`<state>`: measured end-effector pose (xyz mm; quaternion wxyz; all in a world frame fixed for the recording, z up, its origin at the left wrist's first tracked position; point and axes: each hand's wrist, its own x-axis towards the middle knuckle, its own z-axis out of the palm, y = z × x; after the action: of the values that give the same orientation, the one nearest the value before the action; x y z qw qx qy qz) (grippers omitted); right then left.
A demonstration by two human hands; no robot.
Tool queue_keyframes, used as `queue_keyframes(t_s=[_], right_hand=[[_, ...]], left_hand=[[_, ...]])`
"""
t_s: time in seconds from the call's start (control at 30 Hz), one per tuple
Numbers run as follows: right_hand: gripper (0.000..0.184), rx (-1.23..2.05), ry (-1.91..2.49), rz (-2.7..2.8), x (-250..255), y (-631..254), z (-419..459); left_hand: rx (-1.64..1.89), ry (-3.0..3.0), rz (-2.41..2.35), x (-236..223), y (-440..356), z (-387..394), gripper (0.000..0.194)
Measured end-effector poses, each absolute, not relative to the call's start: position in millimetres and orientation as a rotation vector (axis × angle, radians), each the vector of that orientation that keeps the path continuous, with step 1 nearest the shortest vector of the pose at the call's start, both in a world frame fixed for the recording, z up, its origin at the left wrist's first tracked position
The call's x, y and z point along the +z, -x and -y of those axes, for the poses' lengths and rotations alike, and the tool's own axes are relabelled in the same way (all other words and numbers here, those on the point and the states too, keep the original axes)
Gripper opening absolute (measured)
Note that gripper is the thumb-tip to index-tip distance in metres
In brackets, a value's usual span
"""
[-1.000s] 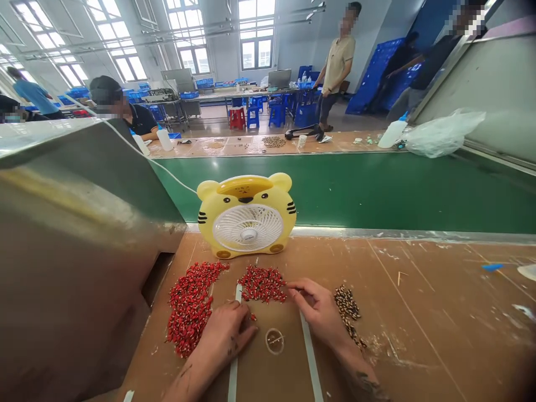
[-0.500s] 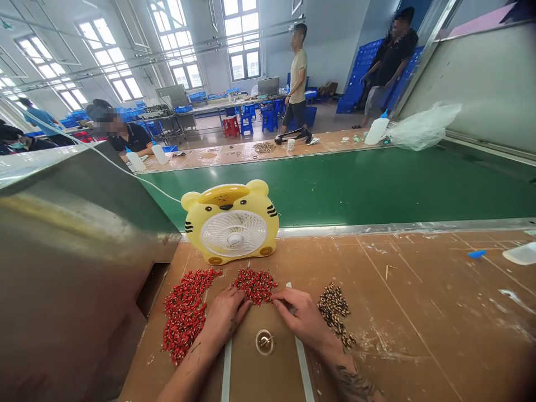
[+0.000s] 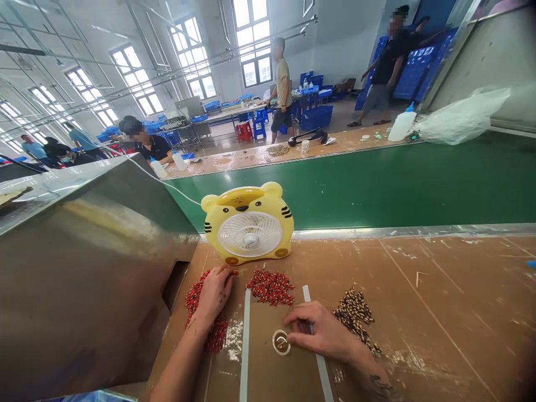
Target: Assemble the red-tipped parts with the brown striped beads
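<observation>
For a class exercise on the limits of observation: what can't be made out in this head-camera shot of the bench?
All in the head view:
- Red pile: partly hidden by the left hand.
- Small round ring: partly masked by the right hand; its contents are too small to tell.
- Speckled pieces: too small to identify.
- Forearms: cut off by the bottom edge.

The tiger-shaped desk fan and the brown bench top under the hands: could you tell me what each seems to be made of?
The tiger-shaped desk fan looks like moulded plastic, with a smooth, glossy yellow shell that catches the light. The brown bench top looks like matte hardboard or heavy card, with pale scuffs and scratches, though the pictures leave its exact material open.
</observation>
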<state>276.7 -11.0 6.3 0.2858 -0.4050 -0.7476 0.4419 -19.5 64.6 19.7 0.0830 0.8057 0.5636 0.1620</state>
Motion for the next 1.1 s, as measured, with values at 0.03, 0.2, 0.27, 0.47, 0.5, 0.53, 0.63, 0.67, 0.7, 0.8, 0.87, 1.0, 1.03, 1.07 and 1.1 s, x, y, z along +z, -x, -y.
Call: queue_keyframes(t_s=[0.03, 0.2, 0.27, 0.47, 0.5, 0.53, 0.63, 0.67, 0.7, 0.8, 0.87, 1.0, 1.03, 1.07, 1.1], right_hand=[[0.023, 1.195, 1.075, 1.994, 7, -277, 11], [0.012, 1.243, 1.047, 1.975, 8, -274, 14], [0.011, 1.233, 1.027, 1.972, 7, -271, 15], [0.008, 1.135, 0.975, 2.037, -11, -268, 14], [0.008, 1.124, 0.976, 2.041, -14, -268, 13], [0.009, 1.121, 0.981, 2.042, -15, -268, 13], [0.012, 1.129, 1.018, 2.039, -17, -269, 12], [0.011, 1.125, 1.038, 2.037, -16, -269, 12], [0.011, 1.120, 1.057, 2.032, -15, -269, 12], [0.011, 1.103, 1.101, 2.020, -13, -269, 10], [0.010, 1.084, 1.125, 2.030, -13, -268, 10], [0.007, 0.997, 1.146, 2.118, -15, -265, 11], [0.007, 0.950, 1.127, 2.163, -16, -264, 11], [0.007, 0.892, 1.096, 2.212, -17, -263, 12], [0.007, 0.826, 1.056, 2.260, -18, -262, 12]], left_hand=[[0.454, -2.419, -1.657, 20, 15, -69, 0.027], [0.365, -2.438, -1.547, 22, 0, -75, 0.030], [0.349, -2.427, -1.515, 24, 2, -76, 0.030], [0.131, -2.288, -1.407, 26, 11, -86, 0.025], [0.108, -2.277, -1.393, 26, 11, -87, 0.023], [0.093, -2.262, -1.379, 25, 10, -87, 0.021], [0.069, -2.229, -1.351, 22, 8, -87, 0.020], [0.070, -2.235, -1.348, 21, 8, -86, 0.021], [0.076, -2.250, -1.349, 19, 8, -86, 0.022], [0.134, -2.301, -1.328, 14, 9, -84, 0.023], [0.190, -2.312, -1.300, 14, 10, -81, 0.025], [0.214, -2.296, -1.285, 20, 11, -74, 0.026], [0.244, -2.281, -1.291, 22, 10, -71, 0.026], [0.301, -2.253, -1.297, 24, 10, -69, 0.026], [0.378, -2.204, -1.304, 25, 8, -66, 0.025]])
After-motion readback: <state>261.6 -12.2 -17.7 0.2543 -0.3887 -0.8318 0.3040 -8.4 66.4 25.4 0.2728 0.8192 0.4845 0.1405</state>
